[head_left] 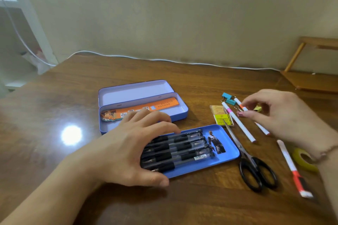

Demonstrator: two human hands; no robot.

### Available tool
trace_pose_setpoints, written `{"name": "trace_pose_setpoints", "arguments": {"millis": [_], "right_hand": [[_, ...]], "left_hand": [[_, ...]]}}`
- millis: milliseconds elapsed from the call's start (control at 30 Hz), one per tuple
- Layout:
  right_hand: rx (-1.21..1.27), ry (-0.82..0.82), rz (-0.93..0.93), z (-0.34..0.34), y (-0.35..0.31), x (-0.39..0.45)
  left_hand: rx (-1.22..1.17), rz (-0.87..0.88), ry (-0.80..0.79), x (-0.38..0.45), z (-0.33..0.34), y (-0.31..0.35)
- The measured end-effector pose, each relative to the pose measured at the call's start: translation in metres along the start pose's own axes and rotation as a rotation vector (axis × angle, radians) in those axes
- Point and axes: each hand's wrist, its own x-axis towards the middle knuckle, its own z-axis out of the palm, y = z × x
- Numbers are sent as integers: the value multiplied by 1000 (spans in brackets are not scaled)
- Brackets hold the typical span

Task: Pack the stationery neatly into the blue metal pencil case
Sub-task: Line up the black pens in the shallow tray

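Observation:
The blue metal pencil case [180, 113] lies open mid-table with its lid [135, 91] folded back and an orange bookmark [161, 105] inside. In front of it sits the case's blue inner tray [229, 153], carrying several black gel pens [184, 149]. My left hand [128, 151] grips the tray's left end, fingers over the far edge and thumb on the near edge. My right hand [281, 115] reaches over the loose stationery on the right. Its thumb and forefinger pinch a small pink binder clip [239, 114] beside a white pen [237, 121].
Two tan erasers [217, 109] and a yellow eraser [223, 119] lie right of the case. Blue binder clips [228, 98], a yellow clip [257, 109], black scissors [256, 168], an orange-capped pen [290, 164] and a yellow tape roll [301, 159] surround them. A wooden stand [311, 78] stands back right.

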Motion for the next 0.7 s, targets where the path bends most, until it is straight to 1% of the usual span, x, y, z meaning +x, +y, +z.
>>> {"name": "trace_pose_setpoints", "arguments": {"millis": [33, 100, 167, 200, 300, 467, 567, 633, 700], "right_hand": [[-57, -22, 65, 3, 7, 3], [-122, -133, 163, 9, 12, 6], [-140, -260, 216, 14, 12, 8], [-132, -298, 233, 15, 12, 8], [-111, -314, 263, 15, 14, 9], [-170, -303, 290, 12, 19, 8], [-94, -268, 289, 6, 18, 7], [-81, -321, 310, -3, 16, 4], [-122, -396, 326, -11, 16, -1]], "left_hand": [[13, -8, -11, -1, 2, 0], [26, -14, -29, -1, 4, -1], [30, -16, -40, -1, 5, -2], [31, -16, -43, 0, 5, -2], [30, -20, -50, -1, 5, -2], [39, -27, -66, -1, 6, -3], [24, -30, -65, -1, 6, -2], [23, -27, -63, -1, 6, -3], [21, -23, -61, -1, 7, -3]]}}
